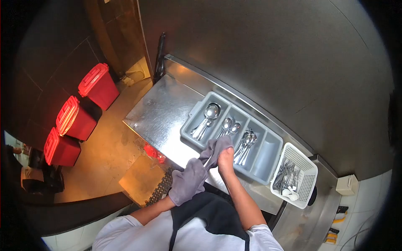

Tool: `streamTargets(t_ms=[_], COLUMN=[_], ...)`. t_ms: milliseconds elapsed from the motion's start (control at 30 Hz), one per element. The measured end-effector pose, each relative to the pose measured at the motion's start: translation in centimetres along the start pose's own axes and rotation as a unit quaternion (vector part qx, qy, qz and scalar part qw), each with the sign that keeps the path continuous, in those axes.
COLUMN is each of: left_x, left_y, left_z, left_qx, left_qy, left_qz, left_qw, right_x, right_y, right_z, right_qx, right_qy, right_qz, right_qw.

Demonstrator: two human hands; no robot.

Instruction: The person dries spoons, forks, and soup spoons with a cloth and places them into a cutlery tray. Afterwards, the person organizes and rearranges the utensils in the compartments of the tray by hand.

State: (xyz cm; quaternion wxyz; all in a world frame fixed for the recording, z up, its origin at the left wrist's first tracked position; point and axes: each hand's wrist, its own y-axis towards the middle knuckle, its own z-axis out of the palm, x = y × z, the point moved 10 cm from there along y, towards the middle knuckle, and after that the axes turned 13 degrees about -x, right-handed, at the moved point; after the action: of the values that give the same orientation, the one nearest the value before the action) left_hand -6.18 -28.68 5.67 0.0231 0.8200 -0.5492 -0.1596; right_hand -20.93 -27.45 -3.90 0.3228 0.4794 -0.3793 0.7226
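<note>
A purple-grey cloth (190, 178) covers my left hand (184, 184) and hides its fingers. My right hand (226, 160) grips the other part of the cloth, near the front edge of a grey divided tray (194, 146). Between the hands a thin piece of metal cutlery (207, 162) shows, its ends wrapped in the cloth. Large spoons (212, 111) lie in the tray's left compartment, smaller spoons (227, 123) in the second and more cutlery (248, 142) in the third. The rightmost compartment shows its bare bottom.
A white perforated basket (309, 178) with mixed cutlery stands right of the tray on the steel counter (163, 104). A raised metal edge runs behind. Red lidded bins (102, 90) stand on the floor at left. A small white box (346, 185) is at far right.
</note>
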Motion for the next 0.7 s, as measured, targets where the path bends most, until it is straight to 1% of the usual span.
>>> streamTargets(t_ms=[33,67,100,133,167,200,267,367,400,467,533,600,633,700], left_x=[0.9,1.0,1.1,-0.2,-0.7,-1.2,-0.8,-0.6,-1.1,-2.2,-2.5,-3.2,-4.0,-4.7], left_y=[-0.2,-0.2,-0.2,0.0,0.1,0.1,0.7,0.6,0.6,0.7,0.5,0.2,0.5,0.2], left_z=[-0.6,-0.7,-0.8,-0.2,0.1,0.5,0.1,2.2,2.8,3.8,5.3,6.0,4.5,5.3], left_qx=[-0.066,-0.095,-0.124,-0.116,-0.093,-0.072,0.001,-0.029,-0.021,-0.006,0.015,0.042,0.056,0.052], left_qy=[-0.196,-0.211,-0.225,-0.060,-0.012,0.035,-0.106,-0.180,-0.163,-0.130,-0.170,-0.174,-0.157,-0.107], left_qz=[-0.100,-0.104,-0.108,-0.015,0.023,0.063,0.033,0.009,0.028,0.069,0.089,0.103,0.105,0.150], left_qw=[0.973,0.967,0.960,0.991,0.995,0.995,0.994,0.983,0.986,0.989,0.981,0.978,0.980,0.981], right_x=[-0.3,0.1,0.1,-1.3,-2.3,-2.5,-1.2,0.0,-0.5,-0.6,-0.6,-0.6,-1.2,-2.8], right_y=[-0.3,-1.4,-2.8,-3.9,-5.0,-5.7,-7.6,-7.6,-7.4,-7.1,-7.0,-7.2,-7.0,-6.4], right_z=[-0.4,-0.5,0.3,0.1,-0.3,-0.3,0.5,-1.3,-2.1,-3.2,-4.0,-4.8,-5.5,-6.9], right_qx=[-0.028,-0.067,-0.064,-0.054,-0.046,-0.012,0.052,0.043,0.025,0.017,0.007,-0.004,-0.010,-0.019], right_qy=[0.060,0.028,0.099,0.053,0.007,0.001,-0.007,-0.026,-0.005,-0.006,-0.008,-0.014,-0.014,-0.014], right_qz=[0.033,0.045,0.111,0.119,0.129,0.130,0.129,0.124,0.125,0.135,0.149,0.168,0.163,0.156], right_qw=[0.997,0.996,0.987,0.990,0.991,0.991,0.990,0.991,0.992,0.991,0.989,0.986,0.986,0.988])
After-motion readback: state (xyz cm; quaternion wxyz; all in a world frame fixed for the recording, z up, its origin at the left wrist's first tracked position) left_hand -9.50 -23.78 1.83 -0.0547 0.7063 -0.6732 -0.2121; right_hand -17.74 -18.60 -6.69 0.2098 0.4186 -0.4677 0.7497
